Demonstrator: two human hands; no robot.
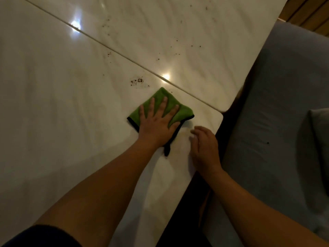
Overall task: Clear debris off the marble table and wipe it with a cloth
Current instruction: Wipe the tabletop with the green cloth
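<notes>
Left hand point(156, 122) flat on folded green cloth point(161, 95), fingers straight and spread apart, pressing it onto marble table point(62, 104) near the table's right corner. Right hand point(204, 148) just beside the cloth at the table edge, fingers loosely curled, holding nothing; contact with the table unclear. Dark crumbs point(138, 81) just beyond the cloth, more scattered past the slab seam. Grey sofa point(277, 104) to the right

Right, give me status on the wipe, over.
Left hand flat on folded green cloth. Right hand loose at white marble table edge, holding nothing. Dark crumbs just ahead of cloth, more farther out.
</notes>
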